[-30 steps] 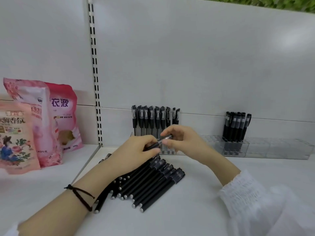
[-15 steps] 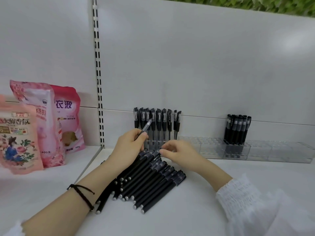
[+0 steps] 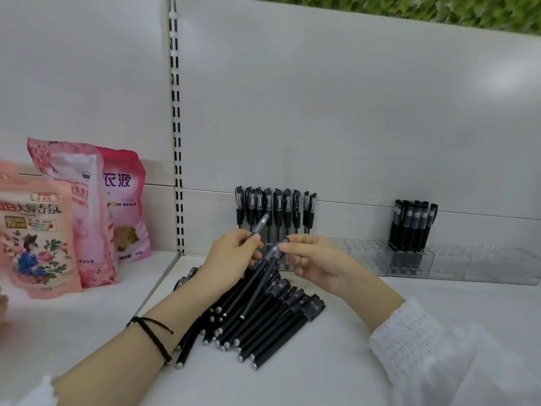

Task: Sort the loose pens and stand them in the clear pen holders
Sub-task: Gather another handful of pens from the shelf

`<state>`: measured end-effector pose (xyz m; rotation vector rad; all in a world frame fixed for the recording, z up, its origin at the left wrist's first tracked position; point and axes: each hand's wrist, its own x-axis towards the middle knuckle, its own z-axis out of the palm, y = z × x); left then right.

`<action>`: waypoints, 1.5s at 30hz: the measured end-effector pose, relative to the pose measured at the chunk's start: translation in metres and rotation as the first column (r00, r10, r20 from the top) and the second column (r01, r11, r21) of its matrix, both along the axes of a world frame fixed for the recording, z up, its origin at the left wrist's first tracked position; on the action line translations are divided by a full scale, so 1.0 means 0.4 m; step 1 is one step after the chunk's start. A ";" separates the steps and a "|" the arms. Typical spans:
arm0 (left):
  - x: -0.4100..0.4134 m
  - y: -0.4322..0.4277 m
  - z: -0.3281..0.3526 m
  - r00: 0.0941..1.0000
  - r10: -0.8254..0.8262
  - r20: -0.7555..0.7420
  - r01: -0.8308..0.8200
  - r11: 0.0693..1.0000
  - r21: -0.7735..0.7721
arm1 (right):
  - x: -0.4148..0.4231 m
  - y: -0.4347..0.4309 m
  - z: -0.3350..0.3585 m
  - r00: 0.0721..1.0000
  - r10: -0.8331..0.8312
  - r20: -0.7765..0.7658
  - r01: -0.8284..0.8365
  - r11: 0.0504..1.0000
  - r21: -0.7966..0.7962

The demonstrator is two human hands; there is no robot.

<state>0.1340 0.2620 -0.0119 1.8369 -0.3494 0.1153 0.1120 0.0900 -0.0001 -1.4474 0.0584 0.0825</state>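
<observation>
Near the shelf's back edge, above the loose pens heaped mid-shelf, the left hand pinches a first pen. The right hand pinches a second pen by its cap. Both pens look light, stiff and smooth, best gripped mid-barrel for the clear pen holders.

Bright, even light from overhead, with a soft glare patch on the white back panel at upper right. Shadows are faint. The pink bags at the left edge blur, and straight lines bow toward the edges.
</observation>
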 end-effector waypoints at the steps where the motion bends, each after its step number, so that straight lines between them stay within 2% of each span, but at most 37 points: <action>1: -0.003 -0.002 0.002 1.000 -0.019 -0.004 0.019 1.000 0.006 | 0.002 -0.004 0.003 1.000 0.000 0.014 -0.001 0.999 0.034; 4: -0.017 -0.008 0.009 0.995 -0.100 0.026 0.098 0.993 0.069 | 0.005 -0.006 0.007 0.997 0.000 0.081 -0.005 0.998 0.063; 6: -0.028 -0.010 0.016 0.987 -0.158 0.013 0.157 0.986 0.047 | 0.000 0.001 0.015 0.991 -0.027 0.130 0.022 0.999 0.046; 11: -0.053 -0.018 0.038 0.937 -0.320 -0.141 0.284 0.932 -0.226 | -0.014 0.016 0.037 0.953 -0.102 0.286 0.099 0.995 0.025; 15: -0.053 -0.020 0.041 0.923 -0.339 -0.180 0.270 0.908 -0.322 | -0.019 0.020 0.036 0.934 -0.120 0.336 0.169 0.978 -0.120; 17: -0.044 -0.011 0.044 0.940 -0.290 -0.179 0.207 0.904 -0.375 | -0.026 0.014 0.035 0.944 -0.051 0.327 0.173 0.917 -0.359; 20: -0.031 0.002 0.046 0.966 -0.206 -0.153 0.123 0.895 -0.430 | -0.035 0.008 0.020 0.971 0.086 0.224 0.091 0.732 -0.676; 22: -0.030 0.004 0.045 0.972 -0.188 -0.143 0.107 0.891 -0.442 | -0.032 0.010 0.004 0.979 0.121 0.162 0.052 0.624 -0.780; 24: -0.032 0.004 0.043 0.973 -0.176 -0.149 0.096 0.896 -0.433 | -0.028 0.014 -0.008 0.984 0.124 0.131 0.034 0.584 -0.811; 27: -0.031 0.000 0.036 0.974 -0.160 -0.160 0.082 0.909 -0.409 | -0.026 0.020 -0.017 0.988 0.123 0.089 -0.004 0.611 -0.792; 30: -0.030 -0.005 0.031 0.972 -0.165 -0.166 0.088 0.914 -0.396 | -0.029 0.019 -0.008 0.991 0.121 0.049 -0.049 0.688 -0.724; 32: -0.030 -0.007 0.030 0.970 -0.177 -0.164 0.099 0.912 -0.397 | -0.029 0.009 0.004 0.994 0.097 0.047 -0.047 0.783 -0.620; 34: -0.029 -0.009 0.030 0.972 -0.177 -0.153 0.108 0.920 -0.376 | -0.029 -0.003 0.018 0.994 0.088 0.070 -0.047 0.890 -0.453; 36: -0.031 -0.009 0.033 0.974 -0.173 -0.149 0.116 0.936 -0.332 | -0.026 -0.010 0.029 0.989 0.084 0.124 -0.041 0.948 -0.316; 39: -0.042 -0.011 0.043 0.960 -0.217 -0.175 0.168 0.951 -0.259 | -0.024 -0.012 0.041 0.976 0.020 0.217 0.032 0.971 -0.235; 45: -0.064 -0.021 0.055 0.926 -0.312 -0.213 0.233 0.915 -0.329 | -0.026 -0.002 0.041 0.950 -0.035 0.309 0.112 0.966 -0.235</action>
